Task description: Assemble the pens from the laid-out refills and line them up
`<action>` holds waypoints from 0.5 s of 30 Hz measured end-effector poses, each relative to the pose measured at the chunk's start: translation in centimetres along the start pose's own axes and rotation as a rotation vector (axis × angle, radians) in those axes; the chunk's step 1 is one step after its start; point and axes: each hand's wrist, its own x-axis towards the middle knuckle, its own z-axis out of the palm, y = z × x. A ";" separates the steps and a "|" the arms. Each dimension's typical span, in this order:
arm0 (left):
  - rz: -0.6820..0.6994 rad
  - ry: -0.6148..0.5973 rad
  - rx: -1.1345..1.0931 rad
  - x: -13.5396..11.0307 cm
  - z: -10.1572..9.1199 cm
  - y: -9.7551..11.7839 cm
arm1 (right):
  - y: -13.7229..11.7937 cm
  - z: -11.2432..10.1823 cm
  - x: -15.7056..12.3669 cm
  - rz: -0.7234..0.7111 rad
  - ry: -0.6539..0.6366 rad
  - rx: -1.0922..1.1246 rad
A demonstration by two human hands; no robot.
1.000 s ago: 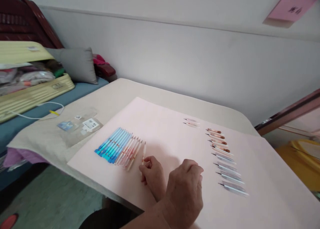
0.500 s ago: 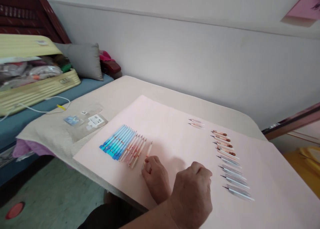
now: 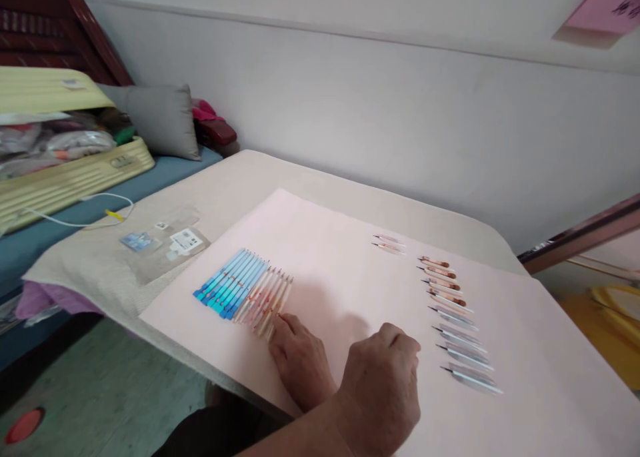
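Observation:
My right hand [image 3: 300, 360] is closed, its fingertips pinching the lower end of a white pen [image 3: 288, 290]. This pen lies at the right end of a slanted row, beside white pens with reddish patterns [image 3: 263, 297] and blue pens [image 3: 235, 284]. Across my right wrist passes the left forearm; my left hand [image 3: 383, 380] sits farther right, fingers curled in, back of the hand up. What its fingers hold, if anything, is hidden. Beyond it lie several white pens in a column, some with brown designs [image 3: 443, 285], others with grey ones [image 3: 463, 357].
Two more thin pens [image 3: 390, 242] lie toward the back of the pink sheet [image 3: 320, 244]. Clear plastic packaging [image 3: 170, 240] rests on the table's left side. A bed with a grey pillow [image 3: 155, 120] and an open yellow case [image 3: 75, 184] stands at left.
My right hand has moved left, bringing the white pen up against the row. The left hand has stayed nearly in place. The whole view has shifted slightly.

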 end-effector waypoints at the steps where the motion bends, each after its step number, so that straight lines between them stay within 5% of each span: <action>1: 0.001 0.001 0.002 0.0 0.0 0.0 | 0.0 0.0 0.0 -0.005 -0.003 0.001; 15: 0.000 0.007 0.009 0.1 -0.3 0.0 | 0.2 0.5 -0.1 -0.031 0.009 -0.048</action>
